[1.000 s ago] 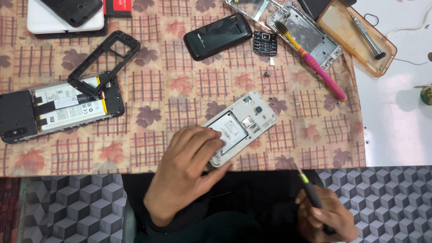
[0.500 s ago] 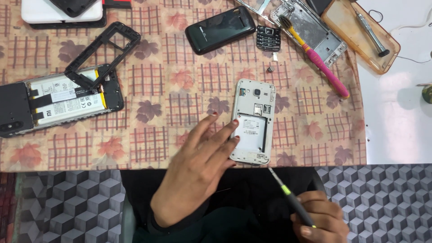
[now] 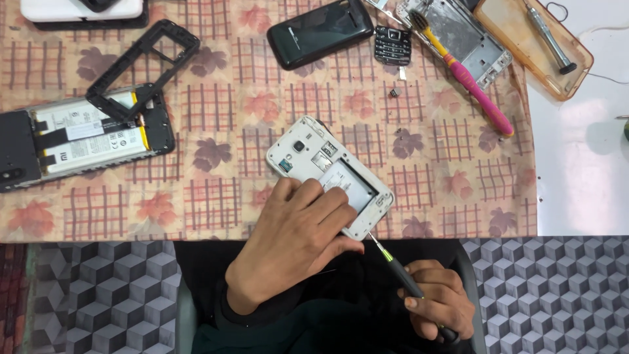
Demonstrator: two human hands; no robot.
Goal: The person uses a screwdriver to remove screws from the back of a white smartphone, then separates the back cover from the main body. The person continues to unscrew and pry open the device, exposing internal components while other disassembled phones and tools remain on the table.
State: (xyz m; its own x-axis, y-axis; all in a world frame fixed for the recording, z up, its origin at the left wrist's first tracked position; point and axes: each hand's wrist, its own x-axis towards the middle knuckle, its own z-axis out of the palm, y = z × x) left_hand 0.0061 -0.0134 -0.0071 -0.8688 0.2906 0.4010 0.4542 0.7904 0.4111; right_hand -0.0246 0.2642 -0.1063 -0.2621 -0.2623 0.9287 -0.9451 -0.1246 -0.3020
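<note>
A white phone with its back cover off lies tilted on the patterned tablecloth near the table's front edge. My left hand presses down on its near half, fingers spread over the battery bay. My right hand grips a thin black screwdriver with a green collar. Its tip touches the phone's lower right corner.
An opened dark phone with a white battery and a loose black frame lie at the left. A black phone, a small keypad, a pink brush, a metal chassis and an orange tray sit at the back.
The white phone has turned from upright to tilted with its top to the left. My left hand shifted onto its near half. The screwdriver tip rose to meet its corner.
</note>
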